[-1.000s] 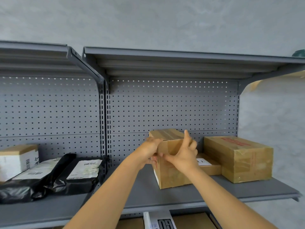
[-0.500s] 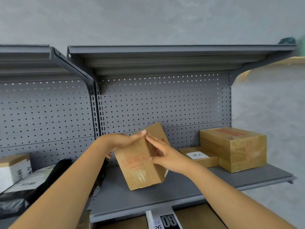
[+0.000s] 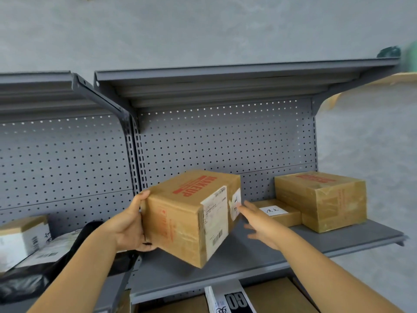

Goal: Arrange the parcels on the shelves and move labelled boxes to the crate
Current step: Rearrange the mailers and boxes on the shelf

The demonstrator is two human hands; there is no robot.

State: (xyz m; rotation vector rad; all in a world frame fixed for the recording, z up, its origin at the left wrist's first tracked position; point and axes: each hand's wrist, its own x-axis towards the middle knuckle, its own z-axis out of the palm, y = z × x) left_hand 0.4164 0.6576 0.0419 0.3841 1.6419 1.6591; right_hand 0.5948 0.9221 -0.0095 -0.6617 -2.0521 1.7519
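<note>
Grey shelf (image 3: 338,242), left hand (image 3: 129,224) gripping cardboard box (image 3: 191,213), right hand (image 3: 259,222) spread, beside it.

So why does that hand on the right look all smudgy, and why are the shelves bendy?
Head view: the right hand is smeared by motion blur, while the brown cardboard box with red MAKEUP print stays fairly sharp; the wide-angle lens bows the grey metal shelf edges; light is soft, with no glare.

Grey shelf (image 3: 352,239) with two boxes (image 3: 320,199)
</note>
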